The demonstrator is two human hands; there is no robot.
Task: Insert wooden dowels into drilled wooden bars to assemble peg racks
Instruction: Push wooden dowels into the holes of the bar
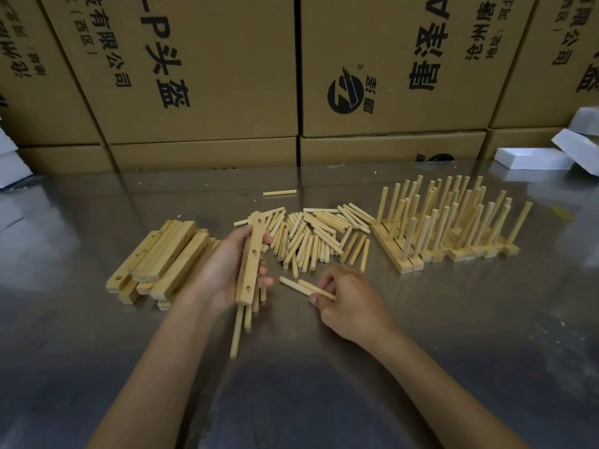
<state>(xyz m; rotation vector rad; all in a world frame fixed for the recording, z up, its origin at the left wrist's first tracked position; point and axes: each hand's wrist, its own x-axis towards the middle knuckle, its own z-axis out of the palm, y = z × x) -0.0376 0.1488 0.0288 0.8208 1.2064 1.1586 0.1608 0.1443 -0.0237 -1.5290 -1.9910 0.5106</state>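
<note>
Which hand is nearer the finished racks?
Right. The right hand, holding two dowels, sits nearer the finished racks; the left hand, gripping the drilled bar, is farther left.

A drilled wooden bar [251,259] stands tilted above the desk's centre, loose dowels [316,236] heaped behind, finished racks [450,228] beside them.

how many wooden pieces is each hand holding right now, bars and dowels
Drilled bar in the left hand: 1
Loose dowels pinched in the right hand: 2
Total in view: 3
More dowels stick out below the bar, partly hidden, so they are left uncounted.
</note>
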